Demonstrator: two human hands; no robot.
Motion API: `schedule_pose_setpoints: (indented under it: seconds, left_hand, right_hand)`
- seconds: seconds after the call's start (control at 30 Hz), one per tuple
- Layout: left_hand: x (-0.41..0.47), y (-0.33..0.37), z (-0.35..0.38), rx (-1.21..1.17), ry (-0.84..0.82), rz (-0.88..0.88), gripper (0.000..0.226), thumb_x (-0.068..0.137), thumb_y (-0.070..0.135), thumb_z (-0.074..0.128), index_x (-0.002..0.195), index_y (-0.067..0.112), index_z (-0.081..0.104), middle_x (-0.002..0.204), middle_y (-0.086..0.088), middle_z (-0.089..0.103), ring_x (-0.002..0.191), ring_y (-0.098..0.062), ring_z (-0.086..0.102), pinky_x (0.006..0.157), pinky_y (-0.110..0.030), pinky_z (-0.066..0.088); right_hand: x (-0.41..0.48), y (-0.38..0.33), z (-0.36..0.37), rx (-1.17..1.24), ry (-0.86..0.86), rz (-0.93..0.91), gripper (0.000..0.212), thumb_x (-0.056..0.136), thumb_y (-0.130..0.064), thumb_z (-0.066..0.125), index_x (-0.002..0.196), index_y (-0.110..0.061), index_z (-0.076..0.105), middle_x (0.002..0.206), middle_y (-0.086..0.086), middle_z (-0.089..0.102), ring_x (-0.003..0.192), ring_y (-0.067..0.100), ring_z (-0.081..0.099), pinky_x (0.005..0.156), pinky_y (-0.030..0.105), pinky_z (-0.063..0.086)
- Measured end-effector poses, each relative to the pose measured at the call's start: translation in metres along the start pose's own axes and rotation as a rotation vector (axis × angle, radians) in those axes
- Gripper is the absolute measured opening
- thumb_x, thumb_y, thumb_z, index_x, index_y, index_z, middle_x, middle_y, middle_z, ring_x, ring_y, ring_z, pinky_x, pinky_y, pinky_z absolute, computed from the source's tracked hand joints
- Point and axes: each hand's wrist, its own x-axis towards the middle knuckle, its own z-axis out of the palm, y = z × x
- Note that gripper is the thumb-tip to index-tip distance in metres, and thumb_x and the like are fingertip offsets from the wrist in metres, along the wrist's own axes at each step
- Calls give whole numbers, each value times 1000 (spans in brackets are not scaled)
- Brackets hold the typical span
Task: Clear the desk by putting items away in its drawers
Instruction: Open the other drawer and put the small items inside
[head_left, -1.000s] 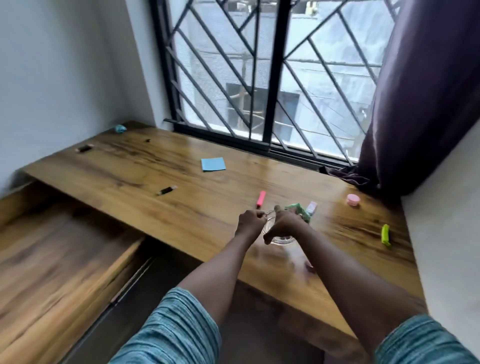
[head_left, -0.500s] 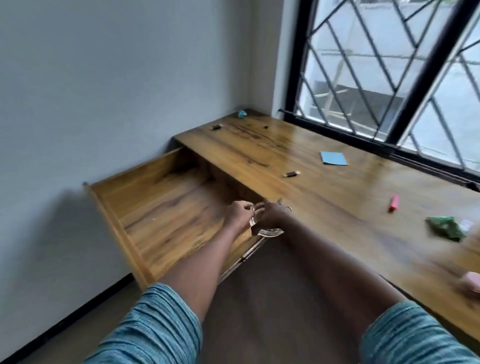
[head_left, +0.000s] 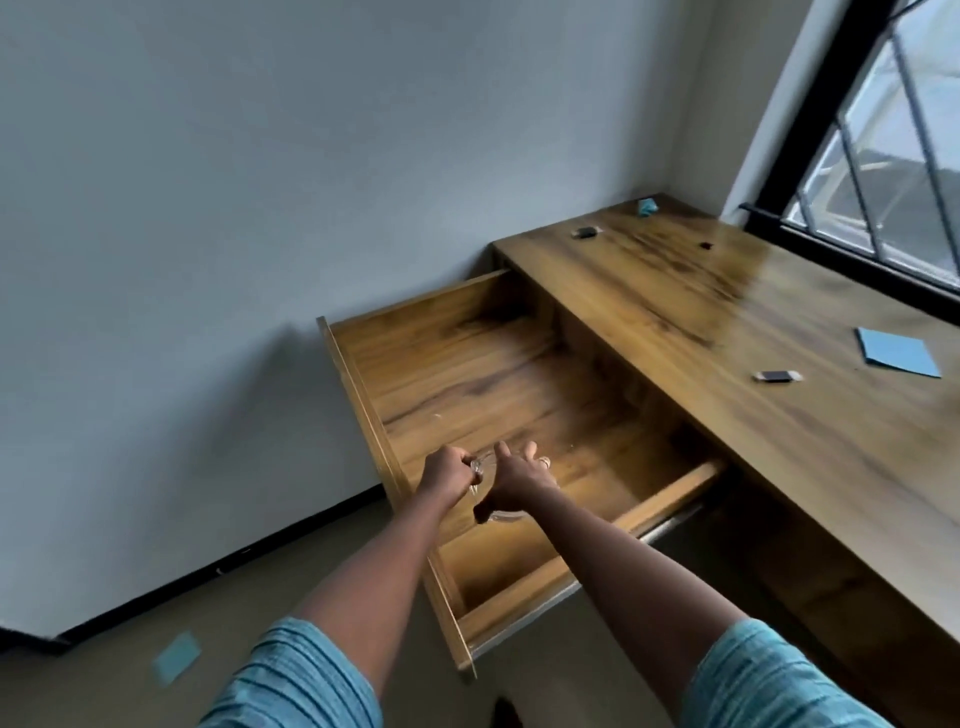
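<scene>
Glass bowl (head_left: 503, 515) held over the open drawer (head_left: 670, 492)
Both arms outstretched; left hand (head_left: 448, 475) and right hand (head_left: 519, 480) grip its rim.

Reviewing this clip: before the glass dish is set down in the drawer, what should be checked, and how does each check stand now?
1. Drawer pulled open: ok.
2. Drawer floor bare for landing: ok where visible; the spot under the hands is hidden.
3. Glass dish held by both hands: ok. The left hand grips its rim, and the right hand has its thumb under it.
4. Dish inside the drawer's walls: ok, near the front left corner.
5. Dish empty: cannot tell, the hands cover it.
6. Desk cleared: not ok; a blue note and a small dark item lie on it.
</scene>
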Motion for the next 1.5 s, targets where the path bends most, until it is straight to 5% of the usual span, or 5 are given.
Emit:
schedule_pose_setpoints:
  seconds: [0.3, 0.7, 0.8, 1.37, 1.5]
  left_hand:
    - [46, -32, 4, 183, -136, -66, 34, 87, 8, 62, 122, 8, 63, 122, -12, 64, 111, -25, 61, 89, -29, 49]
    - [57, -29, 2, 427, -441, 82, 31, 87, 23, 65, 114, 7, 67, 119, -9, 67, 110, -21, 62, 87, -26, 48]
    - [53, -30, 5, 458, -460, 147, 34, 88, 23, 65, 118, 6, 65, 123, -10, 65, 116, -22, 60, 94, -27, 47]
    - [34, -39, 12, 550, -457, 251, 29, 94, 20, 55, 118, 4, 60, 122, -12, 62, 111, -22, 61, 77, -22, 46]
    - [15, -13, 12, 540, -412, 345, 33, 95, 27, 52, 117, 4, 62, 122, -13, 62, 113, -25, 60, 86, -28, 48]
  right_hand:
    - [34, -12, 42, -20, -5, 37, 110, 67, -40, 81, 149, -28, 9, 150, 20, 12, 135, 43, 25, 103, 49, 42]
    - [14, -9, 78, 115, 28, 214, 102, 73, -43, 75, 149, -31, 8, 152, 20, 7, 136, 43, 24, 105, 48, 40]
    - [6, -10, 83, 127, 54, 255, 95, 78, -42, 70, 149, -30, 8, 152, 20, 8, 137, 42, 23, 106, 50, 38]
    - [-8, -24, 97, 122, 43, 342, 91, 87, -30, 63, 151, -28, -2, 155, 23, -1, 140, 43, 19, 111, 50, 31]
    - [-16, -24, 84, 163, 75, 355, 84, 86, -28, 66, 151, -18, 14, 149, 20, 16, 133, 39, 31, 110, 48, 35]
